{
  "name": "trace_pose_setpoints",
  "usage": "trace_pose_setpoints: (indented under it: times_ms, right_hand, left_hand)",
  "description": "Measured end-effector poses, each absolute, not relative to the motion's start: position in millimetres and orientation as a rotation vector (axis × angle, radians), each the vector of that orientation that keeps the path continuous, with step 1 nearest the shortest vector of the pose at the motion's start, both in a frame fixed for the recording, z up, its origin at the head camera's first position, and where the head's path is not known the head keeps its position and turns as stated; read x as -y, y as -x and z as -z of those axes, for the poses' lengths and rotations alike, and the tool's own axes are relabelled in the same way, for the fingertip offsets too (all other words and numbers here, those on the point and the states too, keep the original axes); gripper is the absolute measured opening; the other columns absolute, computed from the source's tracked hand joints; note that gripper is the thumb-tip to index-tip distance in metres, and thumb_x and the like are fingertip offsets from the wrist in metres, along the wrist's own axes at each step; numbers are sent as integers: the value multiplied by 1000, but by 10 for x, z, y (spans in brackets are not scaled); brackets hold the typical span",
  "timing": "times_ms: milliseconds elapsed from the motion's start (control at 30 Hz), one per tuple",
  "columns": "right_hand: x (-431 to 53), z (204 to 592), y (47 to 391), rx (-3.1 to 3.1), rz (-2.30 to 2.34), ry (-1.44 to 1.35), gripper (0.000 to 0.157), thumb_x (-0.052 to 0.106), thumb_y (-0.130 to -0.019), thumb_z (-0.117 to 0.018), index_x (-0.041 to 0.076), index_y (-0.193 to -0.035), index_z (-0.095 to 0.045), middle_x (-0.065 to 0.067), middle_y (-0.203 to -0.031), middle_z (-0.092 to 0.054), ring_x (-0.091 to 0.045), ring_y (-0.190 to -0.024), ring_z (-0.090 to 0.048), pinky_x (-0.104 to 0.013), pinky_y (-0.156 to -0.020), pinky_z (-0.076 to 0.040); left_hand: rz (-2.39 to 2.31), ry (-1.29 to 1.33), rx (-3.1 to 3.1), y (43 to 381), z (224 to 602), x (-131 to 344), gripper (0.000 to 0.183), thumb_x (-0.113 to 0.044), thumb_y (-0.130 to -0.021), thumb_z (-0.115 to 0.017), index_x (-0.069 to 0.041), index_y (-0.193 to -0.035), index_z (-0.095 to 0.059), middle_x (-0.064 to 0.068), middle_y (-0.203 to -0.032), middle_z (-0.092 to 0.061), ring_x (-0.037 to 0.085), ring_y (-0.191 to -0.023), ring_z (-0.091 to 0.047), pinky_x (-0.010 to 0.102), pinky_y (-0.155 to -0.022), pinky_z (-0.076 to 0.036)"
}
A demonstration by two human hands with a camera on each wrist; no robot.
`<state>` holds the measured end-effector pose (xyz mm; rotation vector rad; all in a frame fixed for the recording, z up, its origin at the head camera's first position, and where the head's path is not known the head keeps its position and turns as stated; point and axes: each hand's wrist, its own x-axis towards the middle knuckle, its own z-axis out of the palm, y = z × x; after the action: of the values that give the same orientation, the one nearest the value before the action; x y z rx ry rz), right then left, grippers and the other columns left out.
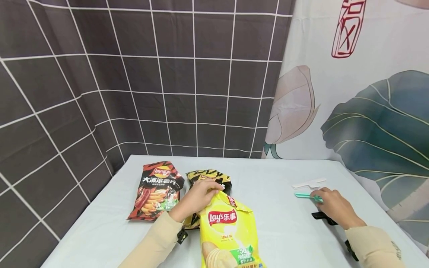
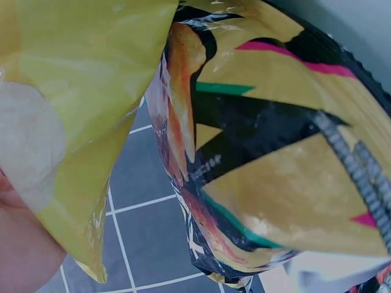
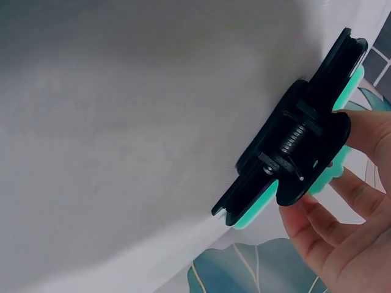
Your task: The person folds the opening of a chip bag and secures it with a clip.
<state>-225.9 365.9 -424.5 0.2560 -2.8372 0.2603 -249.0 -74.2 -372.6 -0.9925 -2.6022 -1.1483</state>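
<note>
My left hand (image 1: 197, 197) pinches the top corner of a yellow Lay's chip bag (image 1: 231, 234), which is held upright at the table's front. Its lower end runs out of the head view. In the left wrist view, the yellow bag (image 2: 79, 122) hangs beside a black-and-gold chip bag (image 2: 263, 159). On the right, my right hand (image 1: 336, 208) grips a teal bag clip (image 1: 303, 195) by its handle side. A black spring clip (image 1: 321, 216) lies just nearer than the teal one; in the right wrist view this black clip (image 3: 293, 146) overlaps the teal clip and the fingertips.
A red-and-black Lay's bag (image 1: 155, 191) lies at the left of the white table (image 1: 268, 178). Behind my left hand lies the black-and-gold bag (image 1: 209, 175). A white clip (image 1: 308, 183) sits just beyond the teal one. Hanging cloths (image 1: 177, 78) stand behind the table.
</note>
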Motion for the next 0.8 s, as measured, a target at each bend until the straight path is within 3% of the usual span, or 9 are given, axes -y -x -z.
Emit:
trace_pose_setpoints:
  times_ms: [267, 467, 800]
  right_hand:
    - [-3652, 4234, 2241, 2794, -177, -246, 29, -4, -76, -72, 7, -103, -68, -19, -95, -65, -34, -74, -57, -49, -60, -50]
    - [-3624, 4207, 2250, 2764, -144, -231, 39, -3, -75, -74, -4, -112, -62, -27, -102, -65, -39, -77, -58, -53, -64, -50]
    - [-3590, 4150, 2266, 2665, -148, -313, 36, 2, -75, -76, -8, -107, -64, -24, -96, -63, -37, -77, -59, -50, -63, -52]
  left_hand:
    - [1155, 950, 2619, 2480, 3708, 745, 19, -4, -93, -59, -4, -108, -71, 17, -120, -65, 34, -119, -56, 49, -102, -44]
    - [1133, 890, 2645, 2489, 3702, 750, 17, -10, -92, -62, -6, -106, -70, 16, -122, -64, 33, -120, -54, 51, -104, -41]
    - [1119, 856, 2653, 2467, 3696, 751, 15, -11, -92, -62, -6, -104, -71, 15, -121, -64, 31, -118, -56, 49, -101, -44]
